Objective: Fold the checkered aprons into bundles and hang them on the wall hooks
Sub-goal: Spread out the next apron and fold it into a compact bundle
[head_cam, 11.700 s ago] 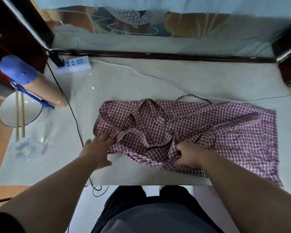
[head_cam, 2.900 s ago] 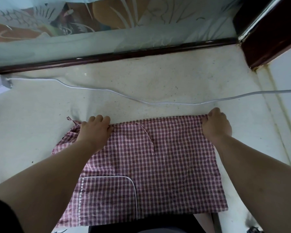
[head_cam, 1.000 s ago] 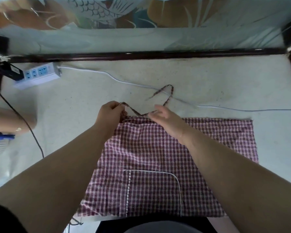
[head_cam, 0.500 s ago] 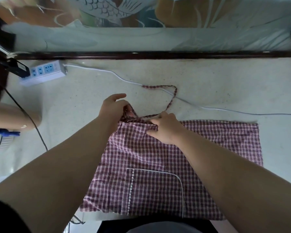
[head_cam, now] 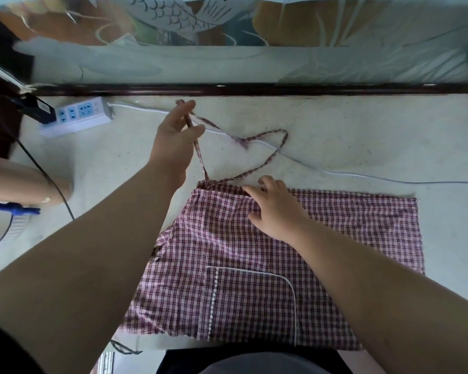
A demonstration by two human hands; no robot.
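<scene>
Apron [head_cam: 254, 265] lies flat on the desk [head_cam: 362, 147] at the near edge, centre to right, and is folded to a rough rectangle. Its white-trimmed pocket [head_cam: 251, 306] faces up on the near half.

Left hand [head_cam: 173, 141] is raised over the desk beyond the apron's far-left corner. Its thumb and fingers [head_cam: 189, 105] pinch the thin checkered strap [head_cam: 257, 136]. The strap runs from that corner up to the hand, and the rest loops on the desk to the right, crossing the white cable [head_cam: 362, 179].

Right hand [head_cam: 273, 209] rests on the apron's far edge with fingers bent and the index along the hem. Fabric is puckered by the thumb; cannot tell if it pinches cloth or just presses.

Power strip [head_cam: 76, 117] sits at the far-left corner, and a black cable [head_cam: 43, 168] runs down the left side.
</scene>
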